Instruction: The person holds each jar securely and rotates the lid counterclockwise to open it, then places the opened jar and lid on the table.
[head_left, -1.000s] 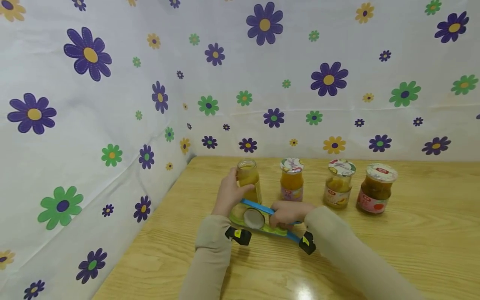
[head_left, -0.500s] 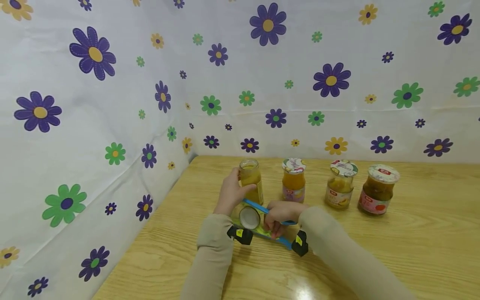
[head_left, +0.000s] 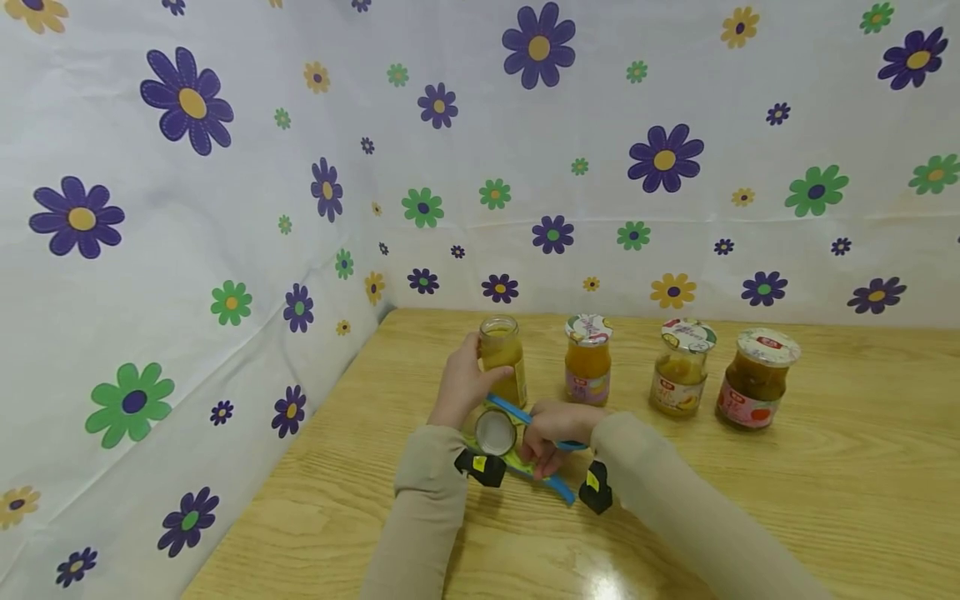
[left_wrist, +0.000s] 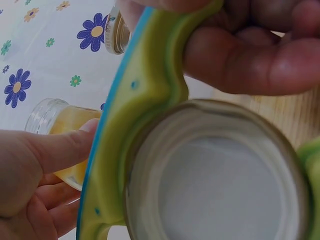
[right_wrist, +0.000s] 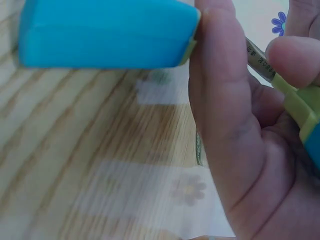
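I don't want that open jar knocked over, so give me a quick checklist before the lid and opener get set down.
1. Lidless glass jar of yellow fruit upright on the table: ok.
2. Left hand holds that jar: ok.
3. Round metal lid seated in the blue-and-green plastic jar opener: ok.
4. Right hand has a grip on the opener handles: ok.
5. Three lidded jars standing apart from the hands: ok.
6. Lid firmly clamped: cannot tell.
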